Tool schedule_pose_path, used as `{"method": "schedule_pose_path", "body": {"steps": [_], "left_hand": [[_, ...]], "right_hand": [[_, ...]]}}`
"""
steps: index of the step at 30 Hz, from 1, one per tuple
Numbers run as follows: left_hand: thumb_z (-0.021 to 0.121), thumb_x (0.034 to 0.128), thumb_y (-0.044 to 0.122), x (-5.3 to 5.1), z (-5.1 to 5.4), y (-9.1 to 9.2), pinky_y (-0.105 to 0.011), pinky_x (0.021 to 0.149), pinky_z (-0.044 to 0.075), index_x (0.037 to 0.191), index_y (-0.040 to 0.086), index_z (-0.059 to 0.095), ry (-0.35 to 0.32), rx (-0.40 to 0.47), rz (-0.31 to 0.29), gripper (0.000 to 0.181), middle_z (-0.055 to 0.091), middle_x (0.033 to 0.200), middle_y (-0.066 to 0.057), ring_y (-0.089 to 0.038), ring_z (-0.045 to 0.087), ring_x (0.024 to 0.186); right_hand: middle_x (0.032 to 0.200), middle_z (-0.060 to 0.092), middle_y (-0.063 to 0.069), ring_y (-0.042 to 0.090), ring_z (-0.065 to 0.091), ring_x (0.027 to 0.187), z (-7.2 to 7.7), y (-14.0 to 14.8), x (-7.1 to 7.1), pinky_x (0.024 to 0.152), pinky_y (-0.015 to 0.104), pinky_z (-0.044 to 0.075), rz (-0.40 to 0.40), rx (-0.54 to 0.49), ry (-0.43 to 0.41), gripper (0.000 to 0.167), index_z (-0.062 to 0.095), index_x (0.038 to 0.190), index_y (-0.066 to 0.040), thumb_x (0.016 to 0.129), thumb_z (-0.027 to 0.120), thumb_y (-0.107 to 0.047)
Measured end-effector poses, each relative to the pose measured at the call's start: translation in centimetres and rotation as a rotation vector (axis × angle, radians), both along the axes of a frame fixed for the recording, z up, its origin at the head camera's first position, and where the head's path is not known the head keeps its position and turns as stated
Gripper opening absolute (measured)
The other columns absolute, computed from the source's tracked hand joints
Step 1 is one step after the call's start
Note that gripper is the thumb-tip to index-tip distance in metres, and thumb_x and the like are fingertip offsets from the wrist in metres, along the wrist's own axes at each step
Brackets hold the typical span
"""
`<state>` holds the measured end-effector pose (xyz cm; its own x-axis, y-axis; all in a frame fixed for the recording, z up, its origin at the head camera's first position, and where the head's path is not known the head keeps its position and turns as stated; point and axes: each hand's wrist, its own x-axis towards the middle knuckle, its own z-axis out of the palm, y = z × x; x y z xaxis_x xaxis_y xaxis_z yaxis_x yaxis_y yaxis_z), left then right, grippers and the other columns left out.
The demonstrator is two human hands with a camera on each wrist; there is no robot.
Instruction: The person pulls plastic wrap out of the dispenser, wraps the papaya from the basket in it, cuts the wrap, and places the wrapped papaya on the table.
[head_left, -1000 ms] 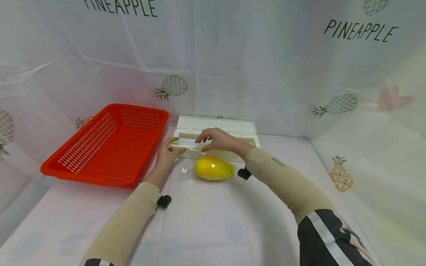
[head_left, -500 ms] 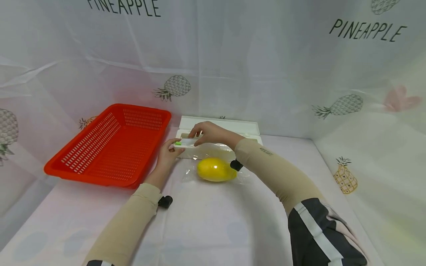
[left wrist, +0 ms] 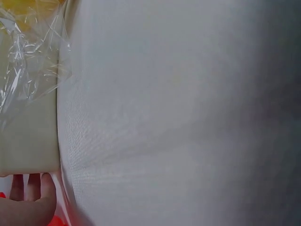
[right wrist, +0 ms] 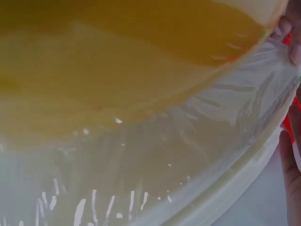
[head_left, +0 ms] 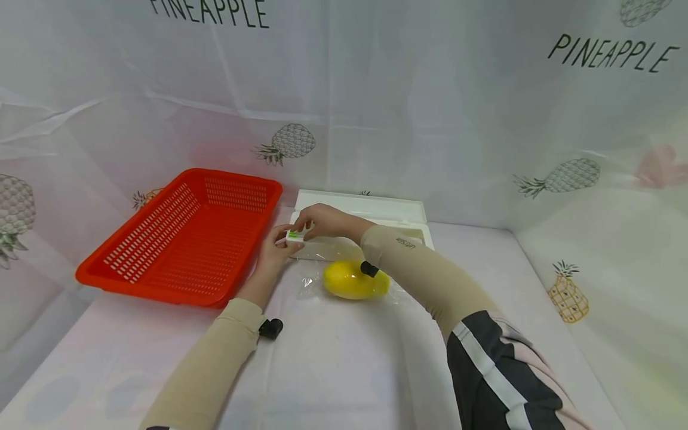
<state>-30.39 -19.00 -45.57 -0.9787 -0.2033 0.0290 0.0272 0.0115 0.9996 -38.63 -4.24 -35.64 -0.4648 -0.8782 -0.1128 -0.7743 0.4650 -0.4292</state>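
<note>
Head view: white box, long axis 9-to-3 o'clock, lid flipped back at 12, green slider at its 9 o'clock end. Left hand grips that end; right hand has fingers narrow at the slider, can't tell if pinching. Yellow fruit amid clear film at box's 6, long axis also 9-to-3. Red basket at 9. White tablecloth below, pineapple-print sheeting behind.
</note>
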Motion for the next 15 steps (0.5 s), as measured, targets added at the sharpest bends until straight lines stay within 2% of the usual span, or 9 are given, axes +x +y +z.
{"method": "schedule_pose_path", "body": {"steps": [6, 11, 15], "left_hand": [[0.071, 0.0830, -0.010, -0.4, -0.2, -0.2, -0.019, 0.077, 0.053, 0.138, 0.000, 0.045, -0.014, 0.017, -0.004, 0.062, 0.045, 0.134, -0.027, -0.040, 0.053, 0.119], [0.072, 0.0814, -0.012, -0.8, -0.6, -0.2, -0.017, 0.074, 0.053, 0.137, -0.001, 0.046, -0.003, 0.029, -0.005, 0.062, 0.047, 0.132, -0.028, -0.041, 0.053, 0.118], [0.072, 0.0812, -0.011, -0.8, -0.6, -0.4, -0.022, 0.078, 0.054, 0.137, 0.000, 0.045, -0.011, 0.017, -0.004, 0.063, 0.045, 0.135, -0.028, -0.043, 0.052, 0.120]], "right_hand": [[0.111, 0.069, 0.001, 0.014, 0.061, 0.093, -0.2, -0.7, -0.5, 0.085, 0.021, 0.047, 0.055, -0.006, 0.017, 0.030, 0.071, 0.118, -0.007, 0.088, 0.072, -0.005], [0.106, 0.070, 0.002, 0.014, 0.061, 0.089, -0.4, -1.1, -0.9, 0.081, 0.020, 0.048, 0.064, -0.013, -0.010, 0.023, 0.073, 0.110, -0.006, 0.087, 0.072, -0.005], [0.101, 0.070, 0.003, 0.015, 0.060, 0.086, -0.5, -1.5, -1.2, 0.079, 0.020, 0.048, 0.074, -0.010, -0.013, 0.020, 0.074, 0.107, -0.005, 0.087, 0.071, -0.004]]}}
